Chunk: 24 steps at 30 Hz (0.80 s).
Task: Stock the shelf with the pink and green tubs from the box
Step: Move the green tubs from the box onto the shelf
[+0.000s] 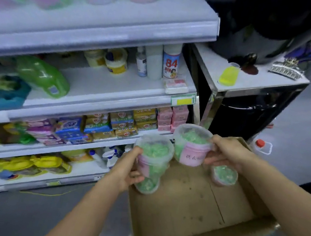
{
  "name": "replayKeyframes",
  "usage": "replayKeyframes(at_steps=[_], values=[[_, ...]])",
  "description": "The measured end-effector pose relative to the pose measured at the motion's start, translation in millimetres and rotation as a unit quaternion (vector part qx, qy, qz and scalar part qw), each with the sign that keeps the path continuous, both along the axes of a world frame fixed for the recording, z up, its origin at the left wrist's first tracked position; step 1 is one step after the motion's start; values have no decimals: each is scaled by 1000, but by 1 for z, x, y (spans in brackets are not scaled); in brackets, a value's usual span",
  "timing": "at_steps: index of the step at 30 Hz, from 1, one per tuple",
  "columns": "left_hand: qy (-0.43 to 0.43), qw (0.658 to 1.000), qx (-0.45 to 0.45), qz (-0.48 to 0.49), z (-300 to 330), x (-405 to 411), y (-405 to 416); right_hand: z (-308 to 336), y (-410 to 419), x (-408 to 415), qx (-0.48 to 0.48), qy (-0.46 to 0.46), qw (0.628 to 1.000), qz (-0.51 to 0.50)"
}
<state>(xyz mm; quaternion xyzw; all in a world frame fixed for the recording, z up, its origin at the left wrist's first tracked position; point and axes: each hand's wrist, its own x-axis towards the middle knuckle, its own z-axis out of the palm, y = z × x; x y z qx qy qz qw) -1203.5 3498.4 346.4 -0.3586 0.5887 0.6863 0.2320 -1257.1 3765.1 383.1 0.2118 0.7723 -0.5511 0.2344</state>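
Head view | step: carrying tubs from cardboard box (186, 214) to shelf (98, 88) | left hand (123, 171) grip grasping left tub (152, 158) | right hand (224, 152) grip grasping right tub (191, 144) | third tub (223, 175) left in box | next: reach toward free shelf space, set upright.

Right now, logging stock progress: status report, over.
Left hand grips one tub, right hand grips another. Third tub sits in the box. Nothing blocking.
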Motion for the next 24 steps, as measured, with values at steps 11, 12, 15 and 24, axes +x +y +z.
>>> replayKeyframes(at_steps=[11, 12, 15, 24], values=[[128, 989, 8, 77, 124, 12, -90, 142, -80, -21, -53, 86, 990, 95], [139, 987, 5, 83, 135, 10, -100, 154, -91, -25, -57, 97, 989, 96], [171, 981, -3, 91, 167, 6, -133, 187, -129, -40, -63, 127, 983, 118], [247, 960, -25, 130, 235, -8, -253, 275, -283, -89, -127, 201, 963, 129]])
